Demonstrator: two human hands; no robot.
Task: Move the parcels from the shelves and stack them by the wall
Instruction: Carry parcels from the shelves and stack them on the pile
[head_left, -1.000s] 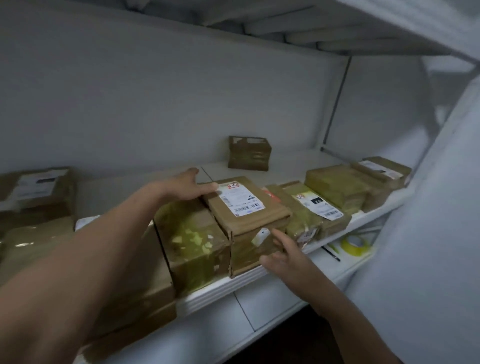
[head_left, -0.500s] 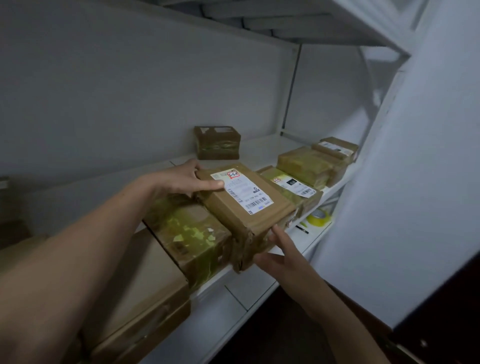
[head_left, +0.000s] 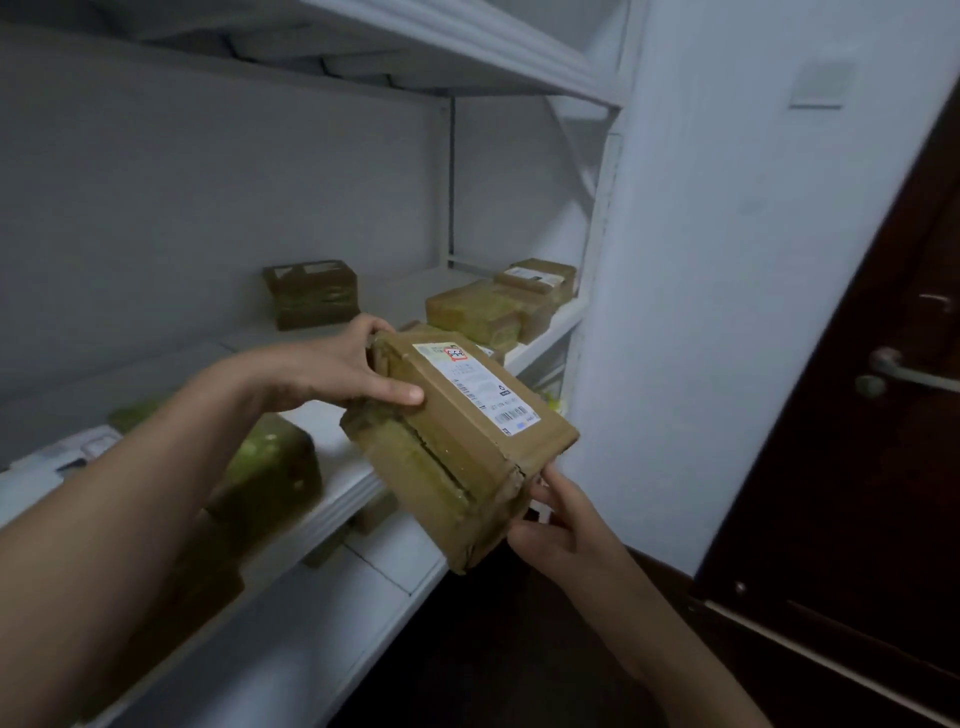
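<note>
Head view | one white shelf unit (head_left: 467, 62) | one dark door (head_left: 831, 467) at right | perhaps five parcels (head_left: 310, 293) on the shelf, left ones blurred behind the forearm | one labelled parcel (head_left: 462, 441) tilted, clear of the shelf | left hand (head_left: 332, 374) grips its top end | right hand (head_left: 561, 525) holds its bottom corner
</note>
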